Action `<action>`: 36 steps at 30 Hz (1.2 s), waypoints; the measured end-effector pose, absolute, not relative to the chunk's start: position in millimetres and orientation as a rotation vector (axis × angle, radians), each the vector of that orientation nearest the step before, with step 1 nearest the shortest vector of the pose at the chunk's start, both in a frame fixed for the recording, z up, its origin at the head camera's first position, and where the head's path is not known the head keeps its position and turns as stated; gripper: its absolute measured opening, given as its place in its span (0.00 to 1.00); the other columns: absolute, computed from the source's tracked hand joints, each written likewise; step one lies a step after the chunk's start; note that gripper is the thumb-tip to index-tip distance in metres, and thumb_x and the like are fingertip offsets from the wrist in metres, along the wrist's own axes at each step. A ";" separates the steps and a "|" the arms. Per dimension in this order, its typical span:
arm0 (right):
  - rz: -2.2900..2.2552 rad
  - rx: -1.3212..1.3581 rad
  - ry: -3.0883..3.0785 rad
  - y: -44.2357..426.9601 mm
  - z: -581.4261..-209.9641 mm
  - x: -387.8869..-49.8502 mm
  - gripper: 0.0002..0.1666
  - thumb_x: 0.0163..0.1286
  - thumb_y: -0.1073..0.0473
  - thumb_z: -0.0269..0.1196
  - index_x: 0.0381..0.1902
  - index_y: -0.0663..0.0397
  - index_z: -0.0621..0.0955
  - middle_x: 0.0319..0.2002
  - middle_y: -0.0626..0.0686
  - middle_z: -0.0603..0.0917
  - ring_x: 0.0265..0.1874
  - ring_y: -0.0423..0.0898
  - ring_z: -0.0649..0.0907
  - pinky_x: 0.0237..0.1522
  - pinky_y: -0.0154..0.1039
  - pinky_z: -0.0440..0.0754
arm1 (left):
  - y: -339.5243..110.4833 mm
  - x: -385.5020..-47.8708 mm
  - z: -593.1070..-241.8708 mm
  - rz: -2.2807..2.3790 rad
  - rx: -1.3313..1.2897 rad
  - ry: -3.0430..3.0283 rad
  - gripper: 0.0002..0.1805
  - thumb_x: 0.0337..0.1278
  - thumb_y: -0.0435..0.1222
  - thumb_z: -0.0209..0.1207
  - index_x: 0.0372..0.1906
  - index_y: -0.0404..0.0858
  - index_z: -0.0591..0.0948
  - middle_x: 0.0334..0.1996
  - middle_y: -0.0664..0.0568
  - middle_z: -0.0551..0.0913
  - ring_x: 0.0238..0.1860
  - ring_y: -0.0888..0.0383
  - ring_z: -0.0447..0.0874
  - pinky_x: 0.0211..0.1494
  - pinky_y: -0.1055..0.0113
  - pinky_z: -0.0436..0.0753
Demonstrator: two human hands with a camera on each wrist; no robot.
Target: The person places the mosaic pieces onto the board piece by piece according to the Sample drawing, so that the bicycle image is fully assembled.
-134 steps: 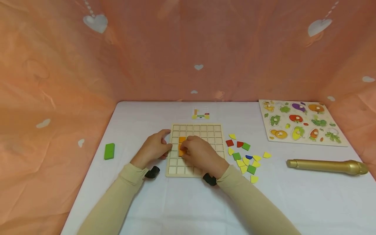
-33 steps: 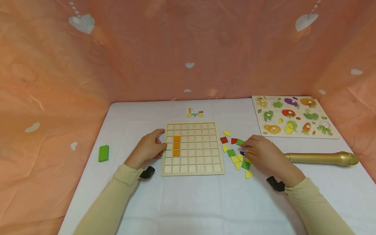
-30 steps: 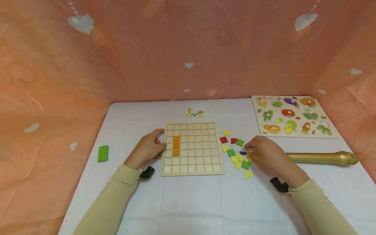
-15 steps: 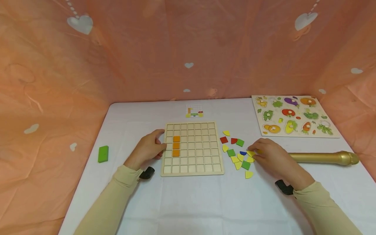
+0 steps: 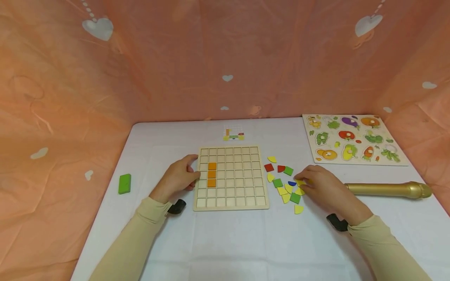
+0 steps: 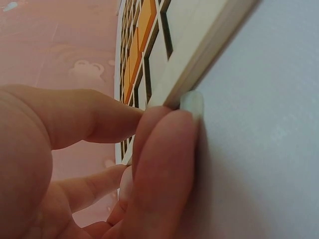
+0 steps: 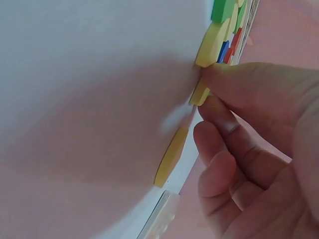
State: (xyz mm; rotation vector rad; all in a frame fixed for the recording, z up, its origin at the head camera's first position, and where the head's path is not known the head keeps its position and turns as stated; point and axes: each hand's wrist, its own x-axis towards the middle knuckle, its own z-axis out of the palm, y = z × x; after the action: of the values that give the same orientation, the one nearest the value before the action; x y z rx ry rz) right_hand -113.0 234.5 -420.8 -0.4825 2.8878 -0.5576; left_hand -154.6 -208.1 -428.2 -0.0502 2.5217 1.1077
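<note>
One white-clothed table (image 5: 232,242) stands before peach, heart-patterned fabric (image 5: 175,78); the left hand (image 5: 177,177) grips a pale wooden grid board (image 5: 242,182) at its left edge; the right hand (image 5: 325,187) pinches a flat yellow piece (image 7: 200,94) right of the board.

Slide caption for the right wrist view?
Right grip pinching a yellow piece, with a blue piece and green piece nearby.

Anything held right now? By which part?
Right grip pinches a yellow piece by opposite edges. Left grip touches the left edge of the grid board; whether it pinches can't be told.
</note>
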 end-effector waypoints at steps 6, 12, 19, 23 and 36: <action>-0.575 -0.449 2.876 233.9 -421.9 -115.4 0.13 0.72 0.62 0.71 0.53 0.53 0.91 0.49 0.53 0.88 0.49 0.50 0.85 0.58 0.58 0.87 | -207.6 -154.4 -428.4 1.108 -0.051 2.526 0.38 0.73 0.38 0.64 0.84 0.43 0.65 0.40 0.44 0.80 0.27 0.55 0.86 0.34 0.65 0.88; -0.615 -0.434 2.873 231.0 -421.7 -117.7 0.13 0.72 0.60 0.72 0.53 0.55 0.90 0.50 0.54 0.88 0.50 0.52 0.85 0.58 0.59 0.86 | -207.3 -154.1 -429.8 1.122 -0.061 2.513 0.38 0.73 0.38 0.64 0.84 0.44 0.65 0.42 0.43 0.80 0.28 0.55 0.86 0.34 0.65 0.89; -0.650 -0.412 2.865 215.5 -418.0 -125.1 0.15 0.73 0.59 0.70 0.55 0.55 0.89 0.53 0.55 0.88 0.56 0.57 0.84 0.64 0.62 0.84 | -207.3 -154.2 -428.9 1.120 -0.045 2.516 0.38 0.74 0.37 0.64 0.84 0.43 0.65 0.41 0.43 0.81 0.28 0.54 0.86 0.34 0.64 0.89; -0.682 -0.438 2.862 194.7 -414.3 -134.9 0.15 0.73 0.59 0.71 0.54 0.56 0.90 0.51 0.55 0.89 0.52 0.54 0.84 0.61 0.58 0.85 | -207.7 -154.2 -427.9 1.119 -0.035 2.522 0.38 0.74 0.37 0.64 0.83 0.43 0.65 0.41 0.43 0.80 0.27 0.54 0.87 0.34 0.64 0.89; -0.799 -0.644 2.826 96.2 -413.6 -167.0 0.15 0.70 0.63 0.69 0.52 0.58 0.90 0.47 0.54 0.89 0.43 0.49 0.82 0.51 0.47 0.83 | -208.3 -156.1 -433.6 1.131 -0.058 2.524 0.38 0.73 0.38 0.64 0.83 0.45 0.65 0.41 0.44 0.81 0.27 0.55 0.87 0.33 0.64 0.89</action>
State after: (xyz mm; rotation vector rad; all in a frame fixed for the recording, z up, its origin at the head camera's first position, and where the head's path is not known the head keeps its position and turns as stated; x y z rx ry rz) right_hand -167.0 96.2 -413.6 -0.6441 2.8256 -0.7991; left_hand -156.1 -208.3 -433.6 -0.0576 2.5236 1.1312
